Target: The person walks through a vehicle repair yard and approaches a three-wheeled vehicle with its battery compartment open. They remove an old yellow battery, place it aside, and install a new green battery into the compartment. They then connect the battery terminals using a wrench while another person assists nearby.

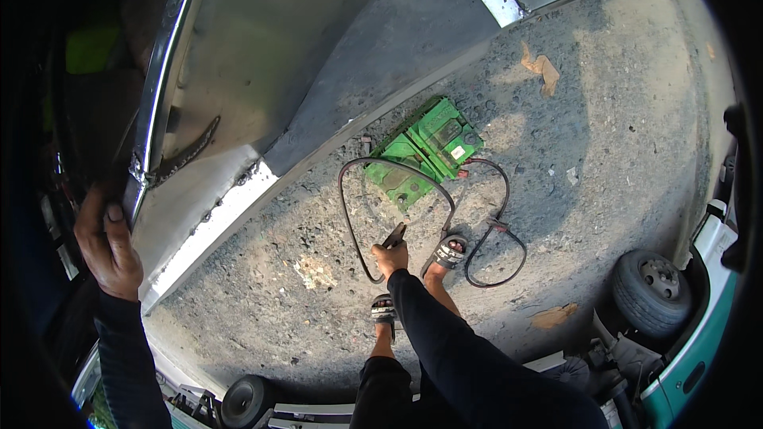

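Note:
At the left, my left hand (115,250) grips the lower end of the shiny edge of a sheet-metal panel (246,48), with some fingers hidden behind it. My right hand (389,258) is near the middle, closed round a dark cable clamp (395,235) that points up and away. Beyond it, two green batteries (433,143) stand side by side on the ground. A black cable (343,199) loops from the batteries toward my right hand. Another cable (509,183) runs from the right battery and curls on the ground beside my foot.
My sandalled feet (384,310) stand on rough, gritty ground. A metal sill (214,218) slants along the left. A vehicle with a wheel (652,292) is at the lower right; another tyre (248,401) shows at the lower left. Brown scraps (542,70) lie farther off.

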The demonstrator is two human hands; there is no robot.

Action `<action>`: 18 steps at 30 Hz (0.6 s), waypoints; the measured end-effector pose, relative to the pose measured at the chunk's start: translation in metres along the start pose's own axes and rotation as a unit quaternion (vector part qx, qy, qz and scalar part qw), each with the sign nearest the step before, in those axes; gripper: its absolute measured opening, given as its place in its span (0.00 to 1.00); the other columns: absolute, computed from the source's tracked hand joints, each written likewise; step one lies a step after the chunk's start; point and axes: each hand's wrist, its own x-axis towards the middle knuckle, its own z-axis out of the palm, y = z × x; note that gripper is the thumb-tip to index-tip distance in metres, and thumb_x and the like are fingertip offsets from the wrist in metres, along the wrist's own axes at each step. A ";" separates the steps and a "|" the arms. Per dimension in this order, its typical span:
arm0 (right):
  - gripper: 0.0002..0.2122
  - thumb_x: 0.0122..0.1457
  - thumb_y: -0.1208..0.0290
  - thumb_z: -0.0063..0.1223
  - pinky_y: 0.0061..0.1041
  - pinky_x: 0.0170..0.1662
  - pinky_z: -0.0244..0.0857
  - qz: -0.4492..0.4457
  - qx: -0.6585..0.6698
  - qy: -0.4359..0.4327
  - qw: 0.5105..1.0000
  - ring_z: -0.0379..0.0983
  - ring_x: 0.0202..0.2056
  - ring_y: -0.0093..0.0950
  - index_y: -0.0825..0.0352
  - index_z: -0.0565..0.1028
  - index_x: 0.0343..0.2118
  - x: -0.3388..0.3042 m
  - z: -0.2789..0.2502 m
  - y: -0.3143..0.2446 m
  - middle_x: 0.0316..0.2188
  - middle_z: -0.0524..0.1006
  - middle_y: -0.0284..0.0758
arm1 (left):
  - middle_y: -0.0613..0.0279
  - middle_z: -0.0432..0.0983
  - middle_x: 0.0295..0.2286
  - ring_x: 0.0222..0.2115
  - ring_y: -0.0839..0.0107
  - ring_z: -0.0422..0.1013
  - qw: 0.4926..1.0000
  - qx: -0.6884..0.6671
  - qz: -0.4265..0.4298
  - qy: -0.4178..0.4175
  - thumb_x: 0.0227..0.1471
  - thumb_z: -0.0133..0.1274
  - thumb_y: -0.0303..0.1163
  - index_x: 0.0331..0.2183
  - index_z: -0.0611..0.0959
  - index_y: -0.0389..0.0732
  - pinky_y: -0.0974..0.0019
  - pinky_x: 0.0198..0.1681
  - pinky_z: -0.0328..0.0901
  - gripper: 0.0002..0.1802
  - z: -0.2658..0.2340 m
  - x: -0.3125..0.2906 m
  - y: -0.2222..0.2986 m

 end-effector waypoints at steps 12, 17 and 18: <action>0.11 0.52 0.60 0.54 0.33 0.26 0.57 0.127 0.279 -0.077 0.949 0.64 0.22 0.31 0.54 0.65 0.21 0.069 -0.560 -0.047 0.18 0.63 0.29 | 0.42 0.78 0.46 0.47 0.54 0.75 0.998 0.047 0.038 -0.009 0.70 0.45 0.39 0.53 0.78 0.29 0.56 0.55 0.65 0.23 -0.007 -0.011 -0.025; 0.18 0.48 0.58 0.60 0.36 0.27 0.63 0.124 -0.009 0.193 0.973 0.68 0.22 0.33 0.63 0.73 0.38 0.081 -0.601 -0.100 0.23 0.67 0.34 | 0.46 0.77 0.34 0.36 0.57 0.74 0.999 0.005 -0.001 -0.037 0.69 0.45 0.40 0.45 0.79 0.27 0.59 0.44 0.66 0.22 -0.001 0.005 -0.002; 0.22 0.47 0.58 0.61 0.38 0.32 0.68 0.098 -0.101 0.201 0.969 0.72 0.25 0.37 0.67 0.74 0.42 0.083 -0.594 -0.103 0.26 0.71 0.37 | 0.47 0.76 0.31 0.33 0.58 0.73 0.999 -0.014 -0.017 -0.049 0.69 0.45 0.40 0.43 0.79 0.27 0.60 0.41 0.66 0.22 -0.003 0.007 0.004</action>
